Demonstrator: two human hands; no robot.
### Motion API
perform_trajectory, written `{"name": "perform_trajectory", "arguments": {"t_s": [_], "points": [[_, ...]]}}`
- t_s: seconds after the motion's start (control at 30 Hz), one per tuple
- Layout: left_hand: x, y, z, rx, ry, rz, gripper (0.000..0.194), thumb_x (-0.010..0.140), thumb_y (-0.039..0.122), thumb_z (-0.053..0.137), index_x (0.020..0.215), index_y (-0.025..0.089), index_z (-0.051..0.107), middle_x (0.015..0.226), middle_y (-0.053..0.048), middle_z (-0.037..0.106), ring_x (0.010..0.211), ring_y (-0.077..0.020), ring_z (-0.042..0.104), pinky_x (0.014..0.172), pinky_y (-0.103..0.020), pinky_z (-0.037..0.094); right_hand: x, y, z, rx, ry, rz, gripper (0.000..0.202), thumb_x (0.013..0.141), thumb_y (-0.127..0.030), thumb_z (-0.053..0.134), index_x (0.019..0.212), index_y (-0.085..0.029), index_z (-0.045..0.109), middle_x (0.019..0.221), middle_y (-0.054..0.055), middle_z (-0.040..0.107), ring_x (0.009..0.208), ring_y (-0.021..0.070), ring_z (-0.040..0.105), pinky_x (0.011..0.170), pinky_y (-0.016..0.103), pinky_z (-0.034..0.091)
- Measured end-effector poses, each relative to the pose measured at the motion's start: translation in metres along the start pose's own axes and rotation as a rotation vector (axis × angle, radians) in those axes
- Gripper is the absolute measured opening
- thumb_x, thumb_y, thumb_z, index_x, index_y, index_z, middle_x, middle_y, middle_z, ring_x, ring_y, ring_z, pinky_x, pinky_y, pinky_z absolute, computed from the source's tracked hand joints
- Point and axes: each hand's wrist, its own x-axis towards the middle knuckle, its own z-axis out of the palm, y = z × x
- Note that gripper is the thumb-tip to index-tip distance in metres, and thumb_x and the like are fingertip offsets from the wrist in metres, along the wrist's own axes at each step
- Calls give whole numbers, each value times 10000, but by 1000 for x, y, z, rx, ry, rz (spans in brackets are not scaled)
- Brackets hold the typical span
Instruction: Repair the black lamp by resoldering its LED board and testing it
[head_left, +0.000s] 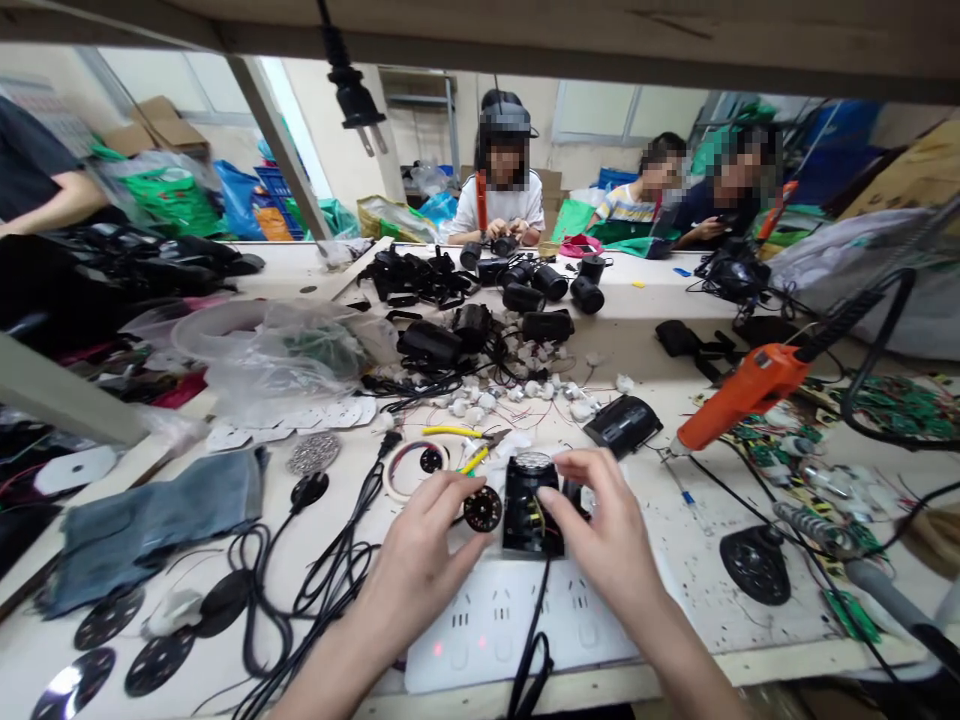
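Observation:
Between the thumb and fingers of my left hand [429, 532] is a small round black perforated disc [481, 510], held on edge toward me. My right hand [606, 512] grips an open black plastic housing [517, 520] from its right side, the thumb reaching over its inside. Yellow parts or wires show within the housing, and a round clear-faceted piece [534, 461] sits at its far end. A black cord [541, 610] runs from the housing toward me, over a white power strip [442, 640]. Yellow-handled pliers [474, 460] lie just beyond, beside a tape roll [391, 480].
An orange electric screwdriver [739, 398] hangs at the right, near a soldering iron [885, 590] and green circuit boards [900, 405]. Black cables [259, 600] and a grey cloth [157, 530] lie left. Black housings [431, 342] are piled behind; co-workers sit across the bench.

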Motion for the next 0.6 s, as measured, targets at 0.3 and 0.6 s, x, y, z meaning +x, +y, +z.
{"name": "perform_trajectory", "arguments": {"t_s": [0.3, 0.6], "points": [[26, 16, 19, -190, 23, -154, 381, 755, 313, 736, 1112, 219, 640, 1045, -49, 652, 865, -189, 635, 763, -332, 568, -33, 61, -57, -334, -116, 58, 550, 814, -242, 643, 1330, -212, 455, 1278, 103, 547, 1206, 306, 481, 1006, 514, 445], [38, 31, 27, -224, -13, -175, 389, 719, 323, 753, 1085, 223, 668, 998, -45, 663, 780, -176, 641, 727, -333, 573, -18, 63, -57, -228, -292, -40, 441, 879, -125, 538, 1311, -209, 511, 1263, 87, 580, 1201, 267, 489, 1025, 499, 439]]}}
